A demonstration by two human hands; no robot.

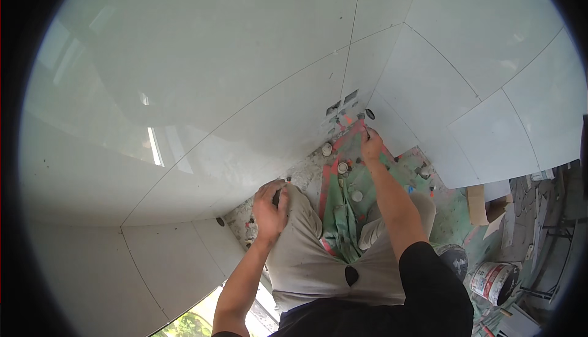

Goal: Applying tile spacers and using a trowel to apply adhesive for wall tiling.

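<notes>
My left hand [270,211] is by my left knee, close to the foot of the big glossy wall tile [245,43]. Its fingers are curled, with a dark patch between thumb and fingers that I cannot make out. Reaching forward, my right hand [370,145] is closed low in the wall corner, at the red-edged green floor sheet [352,150]. Whatever it grips is hidden by the fingers. Just beyond it, a dark round hole [369,114] shows in the wall tile, beside a cut-out [342,102] in the large tile.
Small round pale caps [342,167] lie on the sheet between my legs. To the right stand an open cardboard box [487,203] and a white and red bucket [493,282], with debris beyond. A bright window [202,315] is at the lower left.
</notes>
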